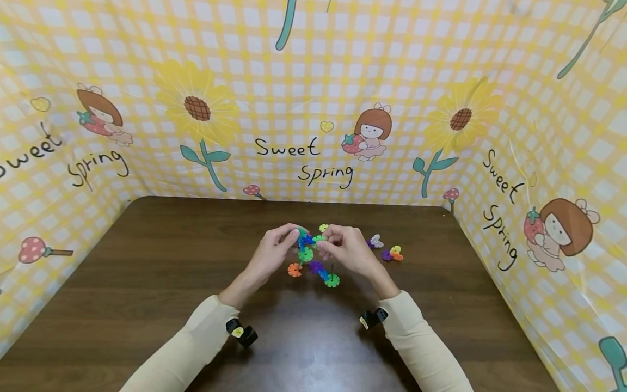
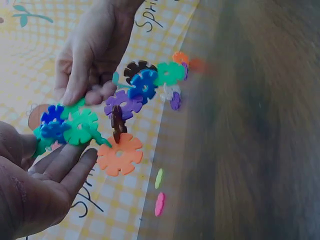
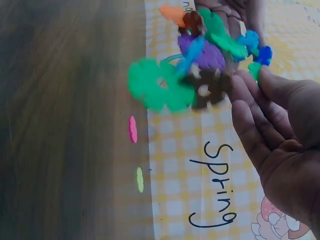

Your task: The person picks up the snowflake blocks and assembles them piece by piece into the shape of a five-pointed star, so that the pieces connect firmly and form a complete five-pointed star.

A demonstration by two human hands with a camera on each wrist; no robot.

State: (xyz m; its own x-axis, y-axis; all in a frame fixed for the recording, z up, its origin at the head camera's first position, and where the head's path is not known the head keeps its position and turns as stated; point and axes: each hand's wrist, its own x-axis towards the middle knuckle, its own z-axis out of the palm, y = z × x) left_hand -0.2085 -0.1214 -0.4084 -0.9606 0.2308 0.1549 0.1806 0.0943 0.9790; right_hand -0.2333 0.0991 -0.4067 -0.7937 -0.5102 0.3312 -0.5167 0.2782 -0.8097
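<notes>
Between the two hands hangs a chain of interlocking snowflake discs, with green, orange, purple, brown and blue pieces slotted together. My left hand grips the chain's upper left end, by green and blue discs. From the right, my right hand pinches a green disc between thumb and fingers, right beside the blue ones. Lower parts of the chain dangle toward me, ending in a green disc. Fingers partly hide the upper end.
Right of the hands, a purple and white disc cluster and a purple, yellow and orange one lie on the brown table. Loose pink and yellow discs lie beyond the hands. Checked cloth encloses the table's back and sides.
</notes>
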